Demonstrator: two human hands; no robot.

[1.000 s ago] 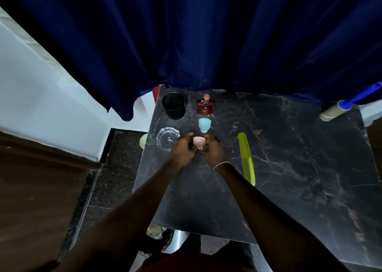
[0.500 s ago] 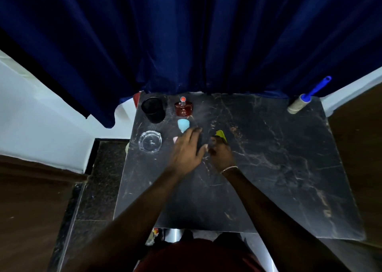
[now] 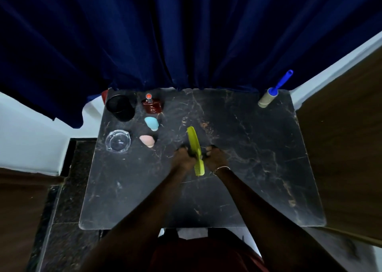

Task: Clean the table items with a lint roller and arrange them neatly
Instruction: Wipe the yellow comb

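Arranging step. My left hand [image 3: 183, 159] and right hand [image 3: 216, 157] both curl round the green comb [image 3: 194, 141] at mid-table [image 3: 258, 168]. The lint roller [image 3: 266, 100] lies well apart at the far right corner. Likely next: lay the comb straight near the pink sponge [image 3: 147, 141].

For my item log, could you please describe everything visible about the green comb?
The comb is a long, yellow-green piece, plastic by its look, with fine teeth visible at its near end. It points away from the person over the dark table. The left hand grips its middle; the right hand sits close beside it, contact unclear.
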